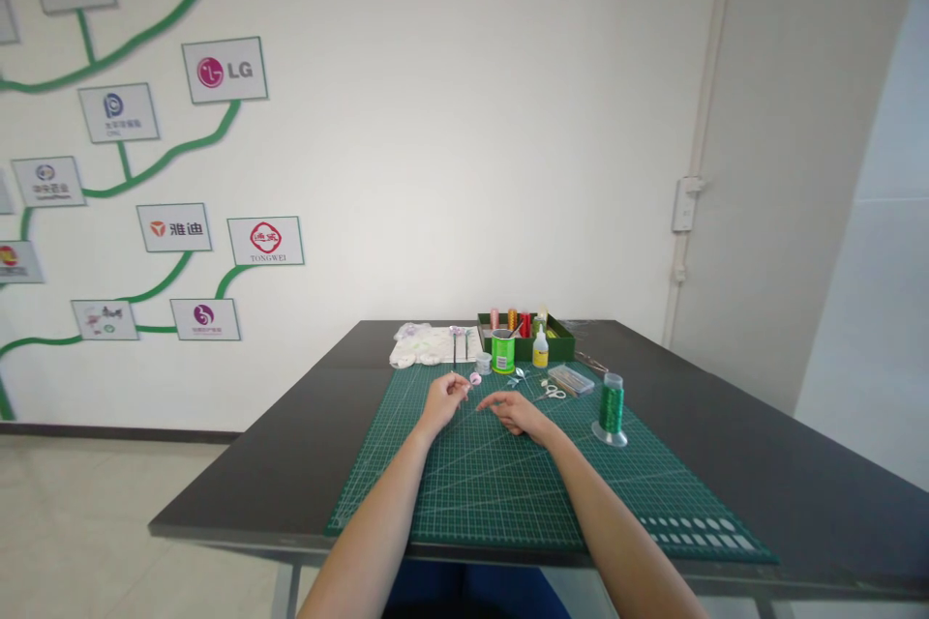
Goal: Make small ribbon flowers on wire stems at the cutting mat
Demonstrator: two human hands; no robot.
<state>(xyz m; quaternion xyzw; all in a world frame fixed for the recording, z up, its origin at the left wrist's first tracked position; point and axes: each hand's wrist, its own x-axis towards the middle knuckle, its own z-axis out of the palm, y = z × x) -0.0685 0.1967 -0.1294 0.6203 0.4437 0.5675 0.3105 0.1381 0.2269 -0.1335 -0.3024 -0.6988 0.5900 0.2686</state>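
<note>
My left hand (444, 400) is closed in a pinch, thumb and forefinger together, at a small round pink-and-white piece (475, 378). Its exact kind is too small to make out. Just to the right, my right hand (517, 413) hovers over the green cutting mat (500, 493), forefinger reaching toward the left hand and the other fingers curled in. Whatever its fingertips pinch is too fine to see. Beyond the hands are a small white tub (483, 364) and a bright green can (502, 353). White-handled scissors (554, 393) lie right of them.
A spool of green thread (612, 409) stands on the mat's right side. Behind are a glue bottle (540, 348), a clear case (571, 380) and a dark green box (562, 346) holding coloured thread spools. White cloth (428, 346) lies at back left. The black table (268, 464) extends around the mat.
</note>
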